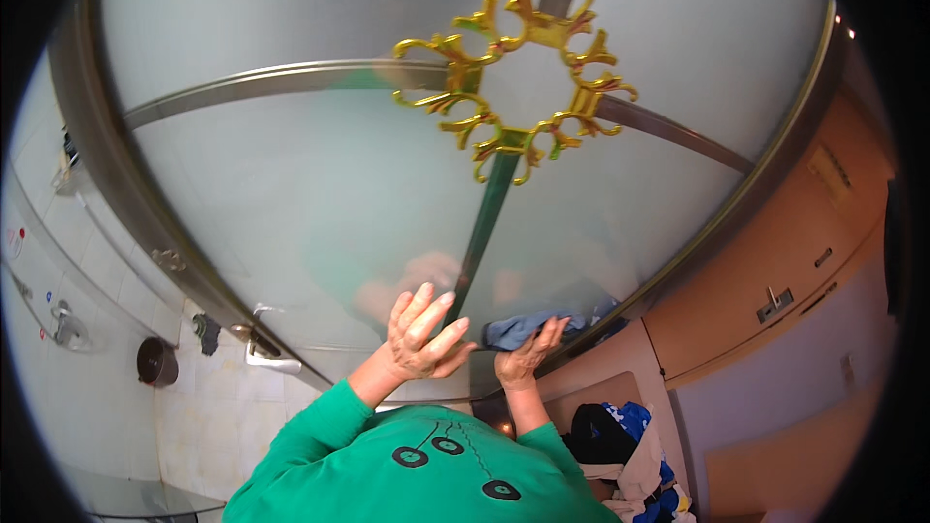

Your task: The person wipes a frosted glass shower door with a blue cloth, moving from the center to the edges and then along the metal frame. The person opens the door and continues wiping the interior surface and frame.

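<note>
A frosted glass door panel [276,189] in a metal frame fills the view before me. My left hand [429,345] is raised near the lower part of the glass, fingers apart and holding nothing; whether it touches the door cannot be told. Just right of it, my right hand [527,359] presses a blue-grey cloth [512,332] to the lower right of the panel. Between the hands and above them runs a metal glazing bar [490,211]. It meets a gold scrolled ornament [465,76] higher up on the door.
On the door's left edge sits a silver lever handle [272,359]. A dark bucket [157,362] stands on the tiled floor [211,421], left. A dark cloth [208,334] hangs or lies nearby. Clothes [607,436] are heaped at lower right, below an orange-brown door [770,247].
</note>
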{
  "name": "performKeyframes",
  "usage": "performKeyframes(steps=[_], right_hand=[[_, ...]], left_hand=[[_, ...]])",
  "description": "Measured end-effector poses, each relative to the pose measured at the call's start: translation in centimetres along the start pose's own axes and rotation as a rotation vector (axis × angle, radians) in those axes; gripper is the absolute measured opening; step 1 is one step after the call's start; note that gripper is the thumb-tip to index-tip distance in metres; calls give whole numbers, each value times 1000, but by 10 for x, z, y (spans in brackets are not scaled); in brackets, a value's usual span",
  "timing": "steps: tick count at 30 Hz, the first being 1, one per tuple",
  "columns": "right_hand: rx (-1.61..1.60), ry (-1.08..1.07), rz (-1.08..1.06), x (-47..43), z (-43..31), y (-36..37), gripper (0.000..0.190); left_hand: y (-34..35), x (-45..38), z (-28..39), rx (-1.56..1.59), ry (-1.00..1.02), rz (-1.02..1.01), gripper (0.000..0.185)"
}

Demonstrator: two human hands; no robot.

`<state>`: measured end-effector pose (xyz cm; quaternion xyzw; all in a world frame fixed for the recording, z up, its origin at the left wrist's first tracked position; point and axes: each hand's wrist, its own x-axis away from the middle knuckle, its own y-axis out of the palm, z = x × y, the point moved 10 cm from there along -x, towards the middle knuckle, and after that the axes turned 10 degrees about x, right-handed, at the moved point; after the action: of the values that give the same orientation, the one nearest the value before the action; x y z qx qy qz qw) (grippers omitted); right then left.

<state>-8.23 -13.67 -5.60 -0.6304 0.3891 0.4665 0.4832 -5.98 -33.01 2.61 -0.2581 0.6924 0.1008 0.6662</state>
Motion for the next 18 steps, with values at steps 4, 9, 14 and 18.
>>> performKeyframes(steps=[4,9,14,18], right_hand=[[71,-7,100,-47,31,-15,66],[-117,448,274,-116,78,-34,64],[-103,-99,82,-46,-26,0,69],[101,-377,-32,-20,-19,8,53]], left_hand=[[1,1,0,-17,6,-2,51],[4,1,-2,-46,-30,27,48],[9,3,0,-75,-41,25,46],[10,5,0,-80,-21,12,46]])
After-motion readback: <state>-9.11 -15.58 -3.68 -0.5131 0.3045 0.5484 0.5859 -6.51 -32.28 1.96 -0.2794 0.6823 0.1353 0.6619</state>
